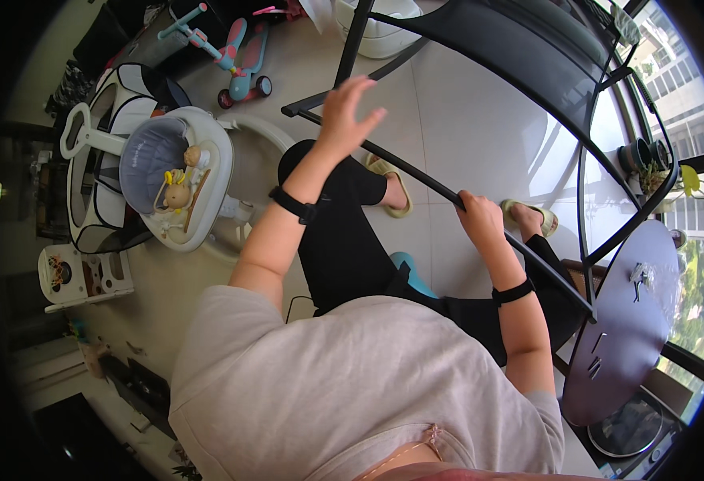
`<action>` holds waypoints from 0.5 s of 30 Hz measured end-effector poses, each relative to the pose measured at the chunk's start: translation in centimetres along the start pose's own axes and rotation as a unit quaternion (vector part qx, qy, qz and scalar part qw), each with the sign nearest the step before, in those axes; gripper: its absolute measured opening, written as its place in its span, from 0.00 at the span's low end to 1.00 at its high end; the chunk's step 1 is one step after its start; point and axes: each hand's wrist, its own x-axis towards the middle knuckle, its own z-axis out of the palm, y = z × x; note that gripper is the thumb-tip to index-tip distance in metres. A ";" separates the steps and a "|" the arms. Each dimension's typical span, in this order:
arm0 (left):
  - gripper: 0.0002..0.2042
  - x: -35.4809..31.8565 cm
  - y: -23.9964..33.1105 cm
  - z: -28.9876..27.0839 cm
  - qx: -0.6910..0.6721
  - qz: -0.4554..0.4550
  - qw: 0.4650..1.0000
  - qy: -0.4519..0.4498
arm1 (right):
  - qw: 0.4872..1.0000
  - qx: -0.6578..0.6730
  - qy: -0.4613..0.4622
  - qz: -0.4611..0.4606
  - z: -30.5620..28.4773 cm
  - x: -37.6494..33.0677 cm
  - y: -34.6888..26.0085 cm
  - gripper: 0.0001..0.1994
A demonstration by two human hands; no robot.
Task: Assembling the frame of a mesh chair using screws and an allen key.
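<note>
1. While my right hand (480, 218) is grasping the black bar (416, 174), which runs slantwise above my legs, I think a firm but not tense grip is best, because the whole frame (354, 42) may turn around this 1 point.
2. My left hand (342, 124) is released, with its fingers spread, near the left end of the bar. Whether the palm touches it, I cannot tell. In my judgement, this hand should close there, so that 2 hands share the weight.
3. At my right side, the round table (624, 345) bears an L-shaped key (599, 343), some short dark pieces (595, 369) and a clear bag (644, 276). As the right end of the bar is near the table edge, I should turn it carefully and not sweep these small things off.
4. Beyond the bar, the dark fabric panel (512, 48) spans the frame. It probably makes that side heavier, so I would lift slowly and mind my 2 slippers (381, 167) on the floor.
5. Farther away, the scooter (241, 84) is well apart from my hands, and it should not disturb me.
</note>
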 end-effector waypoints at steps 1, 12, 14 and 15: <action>0.24 -0.7 -3.7 -2.0 -0.005 -0.109 0.986 0.128 | 1.000 0.002 0.006 0.000 0.0 0.0 0.2 0.06; 0.23 -4.7 -14.2 -5.2 -0.387 -0.588 0.710 -0.026 | 0.998 0.022 -0.034 0.042 -1.1 1.4 -1.6 0.09; 0.23 -4.5 -14.5 -5.1 -0.358 -0.580 0.731 -0.035 | 0.998 0.024 -0.022 0.045 -0.6 2.0 -2.3 0.09; 0.23 -4.4 -14.7 -5.1 -0.359 -0.580 0.730 -0.037 | 0.998 0.031 -0.017 0.049 -0.5 2.5 -2.9 0.09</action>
